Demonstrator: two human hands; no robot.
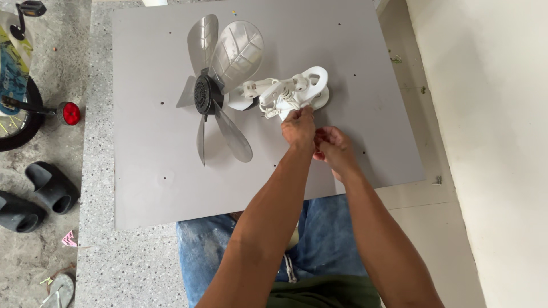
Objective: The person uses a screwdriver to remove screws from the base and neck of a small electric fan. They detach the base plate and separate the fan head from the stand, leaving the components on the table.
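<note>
stripped of its guard, a fan lay at the grey board's centre; left hand pinched its white cord, right hand curled closed beside it, contents unclear; reassembly seemingly remained.

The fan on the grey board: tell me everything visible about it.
The fan lies on its side on the grey board, with no guard around it. It has translucent grey, ribbed blades spread around a dark round hub. Behind the hub sits a white plastic body and mount with slots and a white cord bunched beside it. The left hand touches the white body's near edge; the right hand is close beside it, fingers curled, and I cannot tell whether it touches the fan.
</note>
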